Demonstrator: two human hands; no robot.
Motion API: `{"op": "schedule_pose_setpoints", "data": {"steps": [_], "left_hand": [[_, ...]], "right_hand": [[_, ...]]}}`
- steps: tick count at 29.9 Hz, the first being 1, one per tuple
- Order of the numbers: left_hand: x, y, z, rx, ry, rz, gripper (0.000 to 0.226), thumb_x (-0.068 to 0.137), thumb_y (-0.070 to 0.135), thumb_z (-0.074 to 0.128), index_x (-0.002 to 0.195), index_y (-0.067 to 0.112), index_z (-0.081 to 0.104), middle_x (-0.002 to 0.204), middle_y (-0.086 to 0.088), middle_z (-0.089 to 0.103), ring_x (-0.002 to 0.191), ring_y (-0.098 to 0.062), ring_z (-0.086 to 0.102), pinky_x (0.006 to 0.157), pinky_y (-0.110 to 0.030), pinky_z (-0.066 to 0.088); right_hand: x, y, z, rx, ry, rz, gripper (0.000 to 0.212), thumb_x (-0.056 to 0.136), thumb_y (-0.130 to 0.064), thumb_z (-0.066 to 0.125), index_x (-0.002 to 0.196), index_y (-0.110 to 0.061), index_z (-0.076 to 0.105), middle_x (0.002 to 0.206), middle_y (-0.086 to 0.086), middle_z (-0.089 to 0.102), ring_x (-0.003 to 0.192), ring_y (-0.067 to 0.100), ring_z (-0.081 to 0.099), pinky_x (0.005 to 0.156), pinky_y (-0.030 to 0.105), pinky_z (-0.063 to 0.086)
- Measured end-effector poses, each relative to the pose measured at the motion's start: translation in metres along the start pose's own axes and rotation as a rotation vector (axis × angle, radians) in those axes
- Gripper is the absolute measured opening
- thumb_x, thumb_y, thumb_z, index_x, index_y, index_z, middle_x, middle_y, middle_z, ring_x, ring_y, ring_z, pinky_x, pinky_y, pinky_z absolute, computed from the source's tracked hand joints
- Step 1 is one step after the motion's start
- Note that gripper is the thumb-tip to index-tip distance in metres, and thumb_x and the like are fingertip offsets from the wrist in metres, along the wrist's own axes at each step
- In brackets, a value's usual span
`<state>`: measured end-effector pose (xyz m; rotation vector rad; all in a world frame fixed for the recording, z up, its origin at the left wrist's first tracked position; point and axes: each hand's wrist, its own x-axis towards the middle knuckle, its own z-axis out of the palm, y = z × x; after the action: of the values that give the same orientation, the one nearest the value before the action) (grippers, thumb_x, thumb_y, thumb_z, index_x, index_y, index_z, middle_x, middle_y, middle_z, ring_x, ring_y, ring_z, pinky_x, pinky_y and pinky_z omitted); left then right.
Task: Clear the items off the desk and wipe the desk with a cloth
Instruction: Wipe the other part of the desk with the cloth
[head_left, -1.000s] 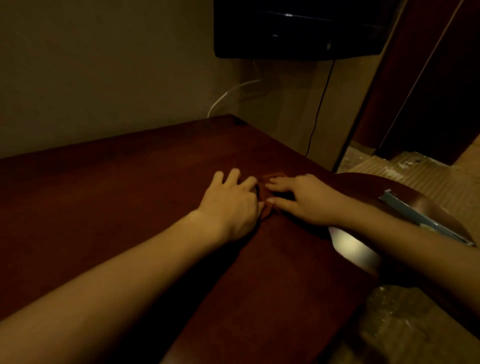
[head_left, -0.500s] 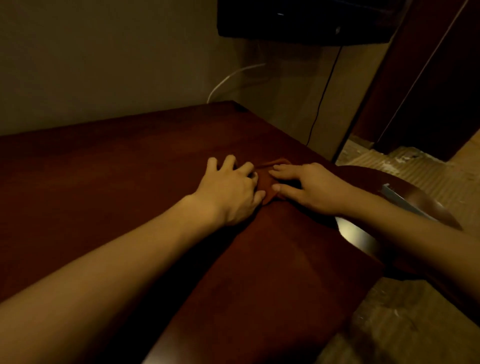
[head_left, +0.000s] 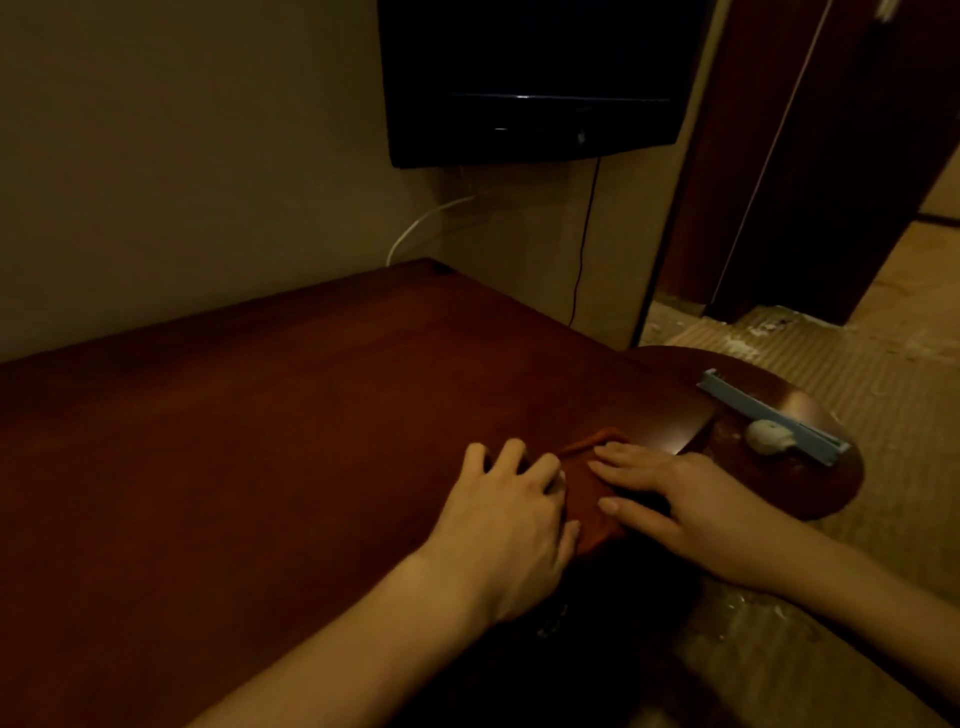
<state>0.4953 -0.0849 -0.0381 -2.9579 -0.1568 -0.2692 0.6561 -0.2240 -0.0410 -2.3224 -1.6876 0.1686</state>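
Both hands, left hand (head_left: 511, 512) and right hand (head_left: 691, 499), press flat, fingers spread, on the cloth (head_left: 589, 486) between them near the tabletop (head_left: 234, 441) edge; uneven pressure could bunch it or slide it off.

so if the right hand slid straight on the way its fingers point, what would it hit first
The right hand points left across the cloth, so it would likely meet the left hand first; its fingertips sit close by on the same cloth.

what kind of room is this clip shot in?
Probably a hotel room or bedroom, dimly lit. A dark wooden desk stands against a plain wall, a flat-screen TV hangs above it with cables trailing down, and a dark wooden door opens onto a patterned floor.
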Motion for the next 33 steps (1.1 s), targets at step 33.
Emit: {"op": "schedule_pose_setpoints", "data": {"steps": [33], "left_hand": [[0.173, -0.015, 0.046, -0.132, -0.117, -0.027, 0.057, 0.097, 0.053, 0.024, 0.14, 0.019, 0.039, 0.143, 0.005, 0.034, 0.129, -0.031, 0.025, 0.097, -0.049, 0.023]], "right_hand": [[0.069, 0.111, -0.019, 0.019, 0.188, 0.293, 0.05, 0.089, -0.049, 0.054, 0.133, -0.026, 0.055, 0.146, -0.004, 0.046, 0.137, 0.006, 0.037, 0.12, 0.044, 0.014]]}}
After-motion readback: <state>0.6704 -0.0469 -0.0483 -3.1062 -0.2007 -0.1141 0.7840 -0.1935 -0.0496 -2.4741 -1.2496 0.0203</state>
